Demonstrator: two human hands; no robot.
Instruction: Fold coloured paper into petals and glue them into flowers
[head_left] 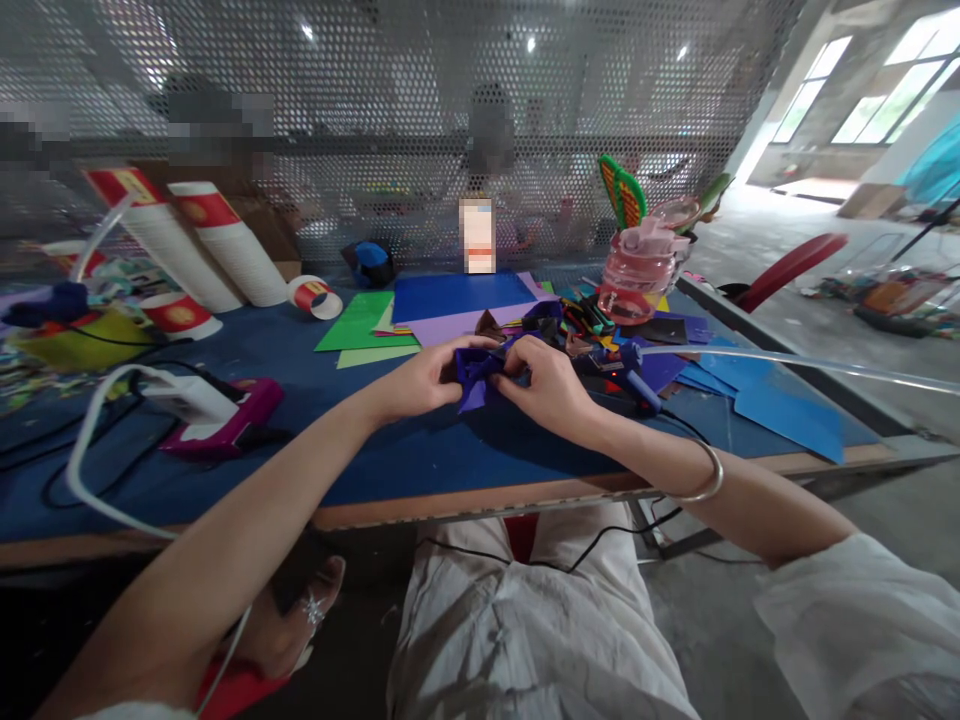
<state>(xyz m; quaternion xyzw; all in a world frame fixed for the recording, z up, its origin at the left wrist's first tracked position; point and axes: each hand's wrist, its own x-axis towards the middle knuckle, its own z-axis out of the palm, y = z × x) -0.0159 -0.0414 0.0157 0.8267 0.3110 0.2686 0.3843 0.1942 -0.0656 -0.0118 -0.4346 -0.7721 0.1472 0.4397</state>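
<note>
A folded purple paper piece (477,378) is held between both hands above the blue table. My left hand (429,380) grips its left side, thumb and fingers closed on it. From the right, my right hand (546,388) pinches the same piece, fingers curled over its edge. What exactly the paper forms cannot be made out. Just right of my right hand lies a blue hot glue gun (634,375) with a small red light and a clear glue stick (787,358) running out of its back. Behind the hands are sheets of blue (461,298) and green paper (364,322).
Stacked paper cups (195,250) lean at the back left. A magenta power strip (238,425) with a white plug and cables lies at left. A pink bottle (637,275) stands back right, near blue paper sheets (791,405). A perforated metal screen (390,120) rises behind.
</note>
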